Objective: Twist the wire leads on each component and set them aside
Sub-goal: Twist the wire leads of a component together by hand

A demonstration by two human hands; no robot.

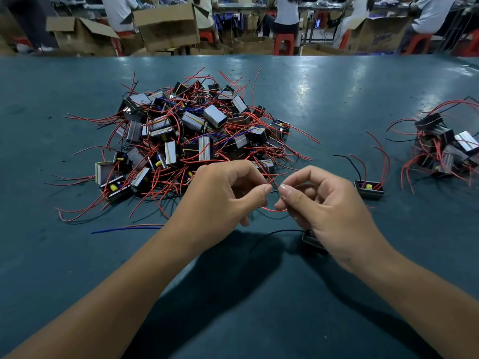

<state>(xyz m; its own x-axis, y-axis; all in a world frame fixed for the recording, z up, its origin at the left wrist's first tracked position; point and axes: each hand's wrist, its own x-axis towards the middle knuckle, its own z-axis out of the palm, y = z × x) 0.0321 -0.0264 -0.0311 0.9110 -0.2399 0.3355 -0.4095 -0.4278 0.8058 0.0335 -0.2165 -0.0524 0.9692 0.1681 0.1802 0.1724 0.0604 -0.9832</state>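
Two bare forearms reach in from the near edge over a dark teal tabletop (337, 104), glossy, with glare streaks toward the far right. Left hand (228, 195) and right hand (321, 203) meet just above the surface near the middle, fingers curled, thumb and forefinger of each pinching a thin red wire lead (272, 210) that loops between them. The component (309, 238) it belongs to lies under the right hand, mostly hidden; only a dark corner and a black lead show. Single component (369, 189) sits beside the right hand, open side up, leads upright. Large pile of components (186, 136) with tangled red, blue and black leads lies left of centre. Smaller pile (445, 149) at the right edge, partly cut off. Beyond the far edge: cardboard boxes (166, 24), red stools (283, 44), seated people, heads out of frame
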